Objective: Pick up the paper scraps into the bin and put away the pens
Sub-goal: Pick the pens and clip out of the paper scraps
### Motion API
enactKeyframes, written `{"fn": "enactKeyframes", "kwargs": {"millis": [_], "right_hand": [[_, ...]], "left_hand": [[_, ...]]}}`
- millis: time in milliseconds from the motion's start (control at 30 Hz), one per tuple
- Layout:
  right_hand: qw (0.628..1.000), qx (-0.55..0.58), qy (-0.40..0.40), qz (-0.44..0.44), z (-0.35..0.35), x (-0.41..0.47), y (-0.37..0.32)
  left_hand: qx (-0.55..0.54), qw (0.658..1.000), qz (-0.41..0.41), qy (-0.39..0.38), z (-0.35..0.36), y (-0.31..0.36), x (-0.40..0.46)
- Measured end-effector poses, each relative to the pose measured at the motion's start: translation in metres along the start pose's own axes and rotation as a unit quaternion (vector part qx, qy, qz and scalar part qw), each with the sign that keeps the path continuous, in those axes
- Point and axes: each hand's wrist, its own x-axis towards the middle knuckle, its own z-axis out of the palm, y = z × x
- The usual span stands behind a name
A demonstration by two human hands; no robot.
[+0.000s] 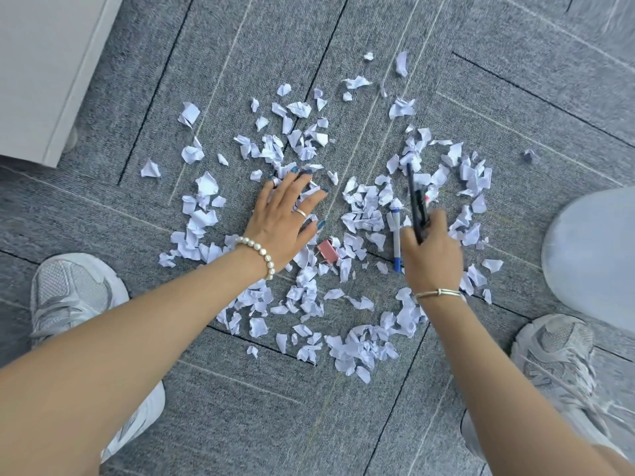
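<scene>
Seen from above, looking down at grey carpet floor strewn with torn white paper scraps. Left hand spread flat, fingers straight, tips touching scraps just beyond them. Right hand curled round black pens, which stick out past the fingers, pointing away. Just left of the right fingers, lying on the carpet among scraps: white marker with blue ends. Between the two hands, near the left thumb: small pink binder clip. Pearl bracelet on left wrist, thin metal bangle on right. Pale sneakers at both lower sides. White cabinet at upper left.
</scene>
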Motion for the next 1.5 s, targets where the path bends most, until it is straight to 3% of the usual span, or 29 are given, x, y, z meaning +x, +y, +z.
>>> {"fn": "enactKeyframes", "kwargs": {"millis": [300,433,633,900,1000,1500], "right_hand": [[0.994,-0.099,-0.030,0.025,0.018,-0.016,0.010],[0.997,-0.064,-0.025,0.024,0.014,-0.010,0.006],[0.996,0.031,-0.072,-0.033,0.019,-0.016,-0.017],[0.990,0.012,-0.102,-0.101,0.035,-0.038,-0.037],[0.984,-0.043,-0.108,-0.135,0.037,-0.041,-0.038],[0.977,-0.148,-0.104,-0.115,0.051,-0.039,-0.046]], "left_hand": [[-0.005,1.000,0.004,0.011,-0.001,-0.002,0.000],[-0.010,1.000,0.003,0.010,-0.001,-0.002,0.000],[-0.026,0.999,-0.001,0.021,-0.001,-0.001,0.000],[-0.057,0.993,0.026,0.102,-0.004,-0.008,0.003],[-0.045,0.989,0.044,0.136,-0.004,-0.013,0.002],[-0.027,0.995,0.023,0.092,0.000,-0.023,-0.007]]}}
